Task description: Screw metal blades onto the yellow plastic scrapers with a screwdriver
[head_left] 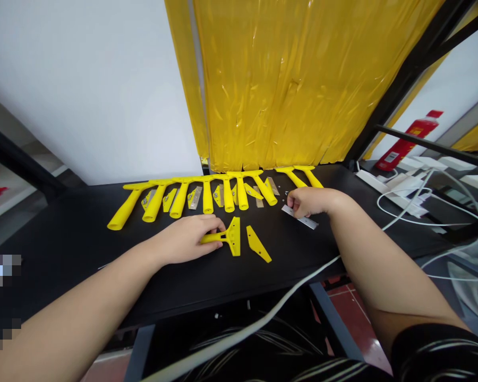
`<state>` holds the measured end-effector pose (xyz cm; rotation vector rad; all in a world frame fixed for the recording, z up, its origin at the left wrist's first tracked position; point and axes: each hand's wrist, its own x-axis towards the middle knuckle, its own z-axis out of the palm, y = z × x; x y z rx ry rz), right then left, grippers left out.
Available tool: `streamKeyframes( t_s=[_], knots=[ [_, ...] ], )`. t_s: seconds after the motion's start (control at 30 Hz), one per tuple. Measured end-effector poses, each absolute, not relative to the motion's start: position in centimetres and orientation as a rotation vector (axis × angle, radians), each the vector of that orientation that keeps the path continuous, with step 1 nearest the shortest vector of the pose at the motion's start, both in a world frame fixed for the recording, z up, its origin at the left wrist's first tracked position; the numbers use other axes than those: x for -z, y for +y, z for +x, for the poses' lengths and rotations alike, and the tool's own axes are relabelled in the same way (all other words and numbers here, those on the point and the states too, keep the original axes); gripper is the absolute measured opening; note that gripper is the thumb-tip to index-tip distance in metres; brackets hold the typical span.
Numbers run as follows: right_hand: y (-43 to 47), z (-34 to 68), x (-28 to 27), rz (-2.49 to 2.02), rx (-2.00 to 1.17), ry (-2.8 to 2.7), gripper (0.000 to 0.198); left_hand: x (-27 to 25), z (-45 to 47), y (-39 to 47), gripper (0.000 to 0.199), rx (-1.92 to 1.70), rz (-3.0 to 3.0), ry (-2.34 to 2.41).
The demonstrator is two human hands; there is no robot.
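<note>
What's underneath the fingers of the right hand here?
A metal strip, with its two ends showing either side of the right hand's fingers and black tabletop around it. The strip's middle is covered; anything beneath the palm is hidden.

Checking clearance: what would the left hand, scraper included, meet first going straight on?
Likely the loose plate, lying just beyond the scraper the left hand holds; depth is hard to judge.
</note>
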<state>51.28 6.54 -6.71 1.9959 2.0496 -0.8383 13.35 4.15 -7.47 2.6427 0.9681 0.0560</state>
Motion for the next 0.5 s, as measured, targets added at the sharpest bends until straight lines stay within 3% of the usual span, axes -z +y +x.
streamKeyframes(
  t_s=[0.1,0.2,0.33,0.5],
  knots=[
    [6.5,51.6,6.8,1.938,0.895,2.167,0.031,7.5,13.3,4.1,0.03,-0.067,2.65,0.96],
    [6.3,51.3,6.8,1.754,1.289,2.369,0.018,7.6,13.2,4.1,0.029,-0.099,2.658,0.939],
    [5.7,49.2,6.6,1.542,1.716,2.576,0.025,7.6,13.5,3.9,0.03,-0.214,2.653,0.906],
    [5.3,46.4,7.4,1.419,1.967,2.634,0.026,7.5,14.1,3.2,0.031,-0.337,2.655,0.904]
  ],
)
